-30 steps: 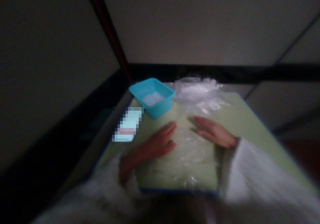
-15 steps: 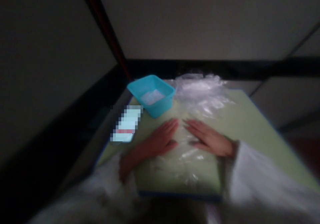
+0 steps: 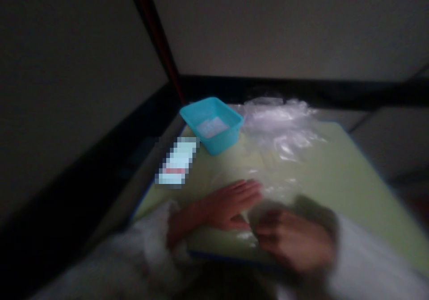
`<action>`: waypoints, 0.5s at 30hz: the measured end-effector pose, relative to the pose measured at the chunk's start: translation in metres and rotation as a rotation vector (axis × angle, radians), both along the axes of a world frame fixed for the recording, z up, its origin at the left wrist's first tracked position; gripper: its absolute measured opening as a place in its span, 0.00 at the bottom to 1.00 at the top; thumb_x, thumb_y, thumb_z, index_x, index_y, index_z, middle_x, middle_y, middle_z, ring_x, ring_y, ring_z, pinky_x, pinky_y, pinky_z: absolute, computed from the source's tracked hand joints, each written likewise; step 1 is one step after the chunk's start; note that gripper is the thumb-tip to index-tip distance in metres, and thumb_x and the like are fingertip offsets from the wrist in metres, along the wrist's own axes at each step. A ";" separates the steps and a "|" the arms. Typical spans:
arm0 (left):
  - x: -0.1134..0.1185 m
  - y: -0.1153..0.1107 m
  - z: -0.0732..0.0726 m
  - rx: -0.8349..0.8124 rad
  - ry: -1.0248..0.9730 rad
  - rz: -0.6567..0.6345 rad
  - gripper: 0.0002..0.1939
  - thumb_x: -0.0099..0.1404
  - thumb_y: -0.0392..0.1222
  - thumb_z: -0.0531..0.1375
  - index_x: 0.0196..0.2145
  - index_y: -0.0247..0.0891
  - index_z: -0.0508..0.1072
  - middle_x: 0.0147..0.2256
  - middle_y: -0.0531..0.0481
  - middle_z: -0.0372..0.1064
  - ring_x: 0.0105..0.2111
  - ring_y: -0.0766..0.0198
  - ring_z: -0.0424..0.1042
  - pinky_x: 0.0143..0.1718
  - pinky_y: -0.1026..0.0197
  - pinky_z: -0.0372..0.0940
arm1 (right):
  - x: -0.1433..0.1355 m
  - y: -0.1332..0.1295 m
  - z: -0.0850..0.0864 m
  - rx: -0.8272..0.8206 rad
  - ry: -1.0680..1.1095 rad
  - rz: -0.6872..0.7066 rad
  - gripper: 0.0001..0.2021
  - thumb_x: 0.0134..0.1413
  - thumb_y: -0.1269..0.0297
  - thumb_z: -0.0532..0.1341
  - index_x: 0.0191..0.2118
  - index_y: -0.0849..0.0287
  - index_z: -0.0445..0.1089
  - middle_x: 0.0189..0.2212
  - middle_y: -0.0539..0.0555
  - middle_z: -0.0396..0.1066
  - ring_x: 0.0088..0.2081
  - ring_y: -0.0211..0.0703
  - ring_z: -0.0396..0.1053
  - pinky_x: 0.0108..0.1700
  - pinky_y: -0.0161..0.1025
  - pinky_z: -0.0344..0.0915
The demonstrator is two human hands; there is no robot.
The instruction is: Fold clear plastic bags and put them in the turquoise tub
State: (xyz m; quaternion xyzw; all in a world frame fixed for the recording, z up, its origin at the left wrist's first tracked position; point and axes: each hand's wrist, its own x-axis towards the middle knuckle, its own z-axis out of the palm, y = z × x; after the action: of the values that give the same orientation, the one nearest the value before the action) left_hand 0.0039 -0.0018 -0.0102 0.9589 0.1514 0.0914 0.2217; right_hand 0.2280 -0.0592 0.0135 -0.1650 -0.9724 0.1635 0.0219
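A clear plastic bag or sheet (image 3: 276, 188) lies flat on the pale green tabletop, showing mainly by its glints. My left hand (image 3: 231, 204) rests flat on this film, palm down, fingers stretched to the right. At the near side of the film, my right hand (image 3: 295, 239) is closed with its fingers curled down, close to the left thumb. It is slightly blurred, and what its fingertips hold is hidden. White sleeves cover both forearms. Behind the hands, a heap of crumpled clear plastic bags (image 3: 284, 123) lies at the back of the table.
A turquoise plastic basket (image 3: 226, 141) with whitish contents stands at the back left. Near the left edge lies a pixelated phone-like object (image 3: 177, 162). The green table (image 3: 351, 184) has a blue edge. Walls rise behind and to the left; the light is dim.
My right hand has come nearer and down from lying flat, and its fingers have curled. My left hand has slid nearer and a little right, still flat. The view has shifted slightly.
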 end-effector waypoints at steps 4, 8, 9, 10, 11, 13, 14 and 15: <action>-0.011 0.006 0.017 -0.143 -0.098 0.114 0.25 0.67 0.46 0.55 0.59 0.36 0.59 0.62 0.40 0.52 0.62 0.54 0.51 0.61 0.54 0.50 | 0.008 0.017 0.009 -0.201 0.141 -0.138 0.06 0.51 0.73 0.55 0.32 0.59 0.68 0.28 0.52 0.70 0.31 0.40 0.66 0.34 0.37 0.61; -0.029 0.007 0.033 -0.417 -0.111 0.288 0.20 0.65 0.47 0.56 0.52 0.35 0.66 0.43 0.45 0.70 0.42 0.60 0.70 0.46 0.58 0.64 | 0.017 0.037 0.002 -0.417 0.388 -0.394 0.05 0.54 0.72 0.52 0.35 0.59 0.64 0.27 0.51 0.67 0.28 0.37 0.65 0.30 0.34 0.61; -0.034 0.007 0.035 -0.476 -0.101 0.300 0.21 0.64 0.46 0.57 0.53 0.35 0.65 0.40 0.46 0.71 0.39 0.61 0.71 0.44 0.59 0.64 | 0.019 0.042 -0.002 -0.443 0.423 -0.444 0.05 0.55 0.70 0.53 0.37 0.59 0.64 0.27 0.51 0.67 0.28 0.38 0.65 0.30 0.34 0.62; -0.038 0.006 0.035 -0.521 -0.080 0.317 0.23 0.63 0.45 0.58 0.54 0.35 0.64 0.39 0.47 0.71 0.38 0.61 0.71 0.42 0.60 0.64 | 0.020 0.047 -0.006 -0.457 0.453 -0.489 0.06 0.56 0.69 0.53 0.39 0.59 0.63 0.27 0.50 0.66 0.28 0.38 0.65 0.29 0.34 0.62; -0.042 0.004 0.034 -0.550 -0.059 0.339 0.24 0.62 0.44 0.59 0.55 0.36 0.63 0.38 0.48 0.71 0.36 0.62 0.70 0.41 0.60 0.64 | 0.021 0.050 -0.008 -0.458 0.458 -0.524 0.06 0.57 0.67 0.53 0.40 0.59 0.62 0.27 0.51 0.67 0.28 0.39 0.65 0.30 0.35 0.62; -0.046 0.001 0.029 -0.567 -0.007 0.393 0.26 0.61 0.42 0.59 0.56 0.37 0.61 0.36 0.50 0.71 0.34 0.63 0.70 0.38 0.62 0.64 | 0.023 0.055 -0.009 -0.408 0.447 -0.611 0.07 0.58 0.65 0.53 0.42 0.59 0.62 0.29 0.52 0.68 0.29 0.41 0.66 0.32 0.37 0.63; -0.047 0.000 0.026 -0.560 0.015 0.418 0.26 0.60 0.41 0.59 0.56 0.38 0.61 0.35 0.51 0.71 0.33 0.64 0.70 0.36 0.63 0.64 | 0.024 0.055 -0.008 -0.360 0.432 -0.659 0.08 0.58 0.64 0.54 0.42 0.59 0.62 0.31 0.53 0.69 0.30 0.41 0.67 0.32 0.37 0.64; -0.048 0.000 0.023 -0.548 0.037 0.435 0.27 0.60 0.40 0.59 0.57 0.39 0.61 0.34 0.52 0.71 0.32 0.64 0.69 0.35 0.63 0.63 | 0.025 0.054 -0.006 -0.295 0.424 -0.708 0.08 0.59 0.64 0.54 0.43 0.59 0.63 0.32 0.54 0.69 0.30 0.42 0.67 0.32 0.38 0.64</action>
State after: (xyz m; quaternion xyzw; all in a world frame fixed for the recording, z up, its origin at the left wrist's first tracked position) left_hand -0.0438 -0.0022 0.0128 0.8104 0.3753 0.0753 0.4436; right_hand 0.2527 -0.0050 0.0080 -0.4523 -0.7961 0.3132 0.2520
